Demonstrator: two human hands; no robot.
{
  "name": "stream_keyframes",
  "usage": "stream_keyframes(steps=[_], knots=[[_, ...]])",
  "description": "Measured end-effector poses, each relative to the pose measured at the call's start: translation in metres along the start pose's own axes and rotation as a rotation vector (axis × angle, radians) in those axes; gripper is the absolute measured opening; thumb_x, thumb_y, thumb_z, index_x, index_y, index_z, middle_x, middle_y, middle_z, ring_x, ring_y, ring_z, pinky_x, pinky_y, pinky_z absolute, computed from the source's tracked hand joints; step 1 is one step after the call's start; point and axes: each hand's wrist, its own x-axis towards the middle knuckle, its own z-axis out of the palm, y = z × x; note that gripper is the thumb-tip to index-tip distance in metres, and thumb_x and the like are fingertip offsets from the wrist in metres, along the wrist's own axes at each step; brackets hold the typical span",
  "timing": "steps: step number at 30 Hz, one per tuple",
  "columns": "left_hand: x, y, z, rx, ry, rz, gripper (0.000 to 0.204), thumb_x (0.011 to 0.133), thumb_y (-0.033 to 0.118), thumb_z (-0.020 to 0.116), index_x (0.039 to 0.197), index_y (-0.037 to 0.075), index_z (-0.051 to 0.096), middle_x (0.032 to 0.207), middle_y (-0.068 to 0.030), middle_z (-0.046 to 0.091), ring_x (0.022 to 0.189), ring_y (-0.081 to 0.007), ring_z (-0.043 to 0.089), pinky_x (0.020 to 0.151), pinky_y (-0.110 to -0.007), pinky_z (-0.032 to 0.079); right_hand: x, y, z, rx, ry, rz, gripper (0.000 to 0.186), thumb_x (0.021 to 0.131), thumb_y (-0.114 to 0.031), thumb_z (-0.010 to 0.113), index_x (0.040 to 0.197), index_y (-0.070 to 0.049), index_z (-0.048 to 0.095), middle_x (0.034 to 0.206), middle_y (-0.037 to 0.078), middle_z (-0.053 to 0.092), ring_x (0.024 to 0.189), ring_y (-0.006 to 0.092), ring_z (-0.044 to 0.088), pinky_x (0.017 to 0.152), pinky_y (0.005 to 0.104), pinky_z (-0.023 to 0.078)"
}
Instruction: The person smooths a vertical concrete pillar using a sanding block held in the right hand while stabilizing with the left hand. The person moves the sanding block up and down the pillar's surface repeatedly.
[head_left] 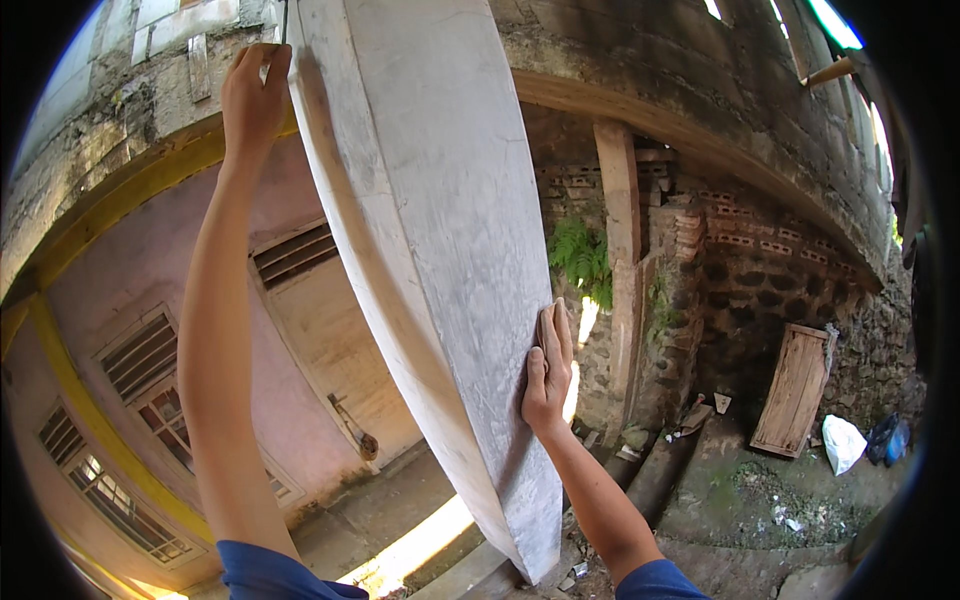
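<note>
- Bracing against the plastered pillar (450, 200), which stands at centre view, appears to be the step in hand.
- Left hand (253, 105): raised, fingers curled at the pillar's upper left edge, beside a thin dark strip (286, 25); whether it grips the strip cannot be told.
- Right hand (547, 375): flat, fingers extended together along the pillar's right edge, grasping nothing.
- Next move, in judgement, calls for steady contact at both edges.

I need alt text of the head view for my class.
A person's right hand rests against a tall, grey-white rectangular pillar; the left hand is higher, at its left edge. A flat pink wall stands behind.
</note>
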Motion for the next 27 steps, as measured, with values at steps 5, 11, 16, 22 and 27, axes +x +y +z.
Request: stream_keyframes(steps=[5,11,16,22,27], knots=[[0.009,0.031,-0.009,-0.485,0.150,-0.030,0.029,0.099,0.024,0.066,0.104,-0.003,0.073,0.121,-0.0187,0.067,0.109,-0.0372,0.064,0.095,-0.043,0.049,0.002,-0.005,-0.001,0.071,0.038,0.031,0.051,0.104,-0.017,0.048,0.151,0.003,0.049,0.163,0.028,0.034,0.152,0.0439,0.031,0.123,0.0504,0.024],[0.041,0.039,-0.005,-0.796,0.126,-0.284,0.029,0.095,0.011,0.061,0.118,0.001,0.076,0.100,-0.0054,0.075,0.094,-0.0161,0.066,0.087,-0.033,0.052,0.000,0.000,0.002,0.038,0.049,0.007,0.051,0.105,-0.018,0.048,0.152,0.002,0.049,0.163,0.028,0.034,0.152,0.0444,0.030,0.123,0.0505,0.024],[0.040,0.014,0.003,-0.798,0.083,-0.353,0.034,0.090,0.002,0.057,0.119,-0.001,0.075,0.104,-0.0065,0.073,0.098,-0.0147,0.064,0.089,-0.030,0.050,-0.001,0.003,0.006,0.062,0.057,0.008,0.050,0.106,-0.020,0.048,0.152,0.001,0.049,0.163,0.027,0.035,0.153,0.0435,0.031,0.123,0.0503,0.025],[0.045,0.014,0.014,-0.621,0.173,-0.289,0.036,0.092,-0.003,0.054,0.123,-0.003,0.073,0.104,-0.0082,0.075,0.091,-0.0157,0.066,0.083,-0.028,0.052,-0.002,0.003,0.008,0.094,0.075,0.014,0.050,0.108,-0.023,0.048,0.151,0.000,0.050,0.163,0.027,0.035,0.152,0.0427,0.032,0.123,0.0492,0.025],[0.056,0.030,0.017,-0.356,0.206,-0.152,0.032,0.095,0.010,0.066,0.124,-0.001,0.072,0.102,-0.0121,0.078,0.087,-0.0165,0.071,0.077,-0.030,0.055,-0.002,0.006,0.008,0.091,0.076,0.016,0.050,0.108,-0.025,0.048,0.152,-0.001,0.050,0.164,0.026,0.035,0.152,0.0419,0.032,0.122,0.0488,0.025]])
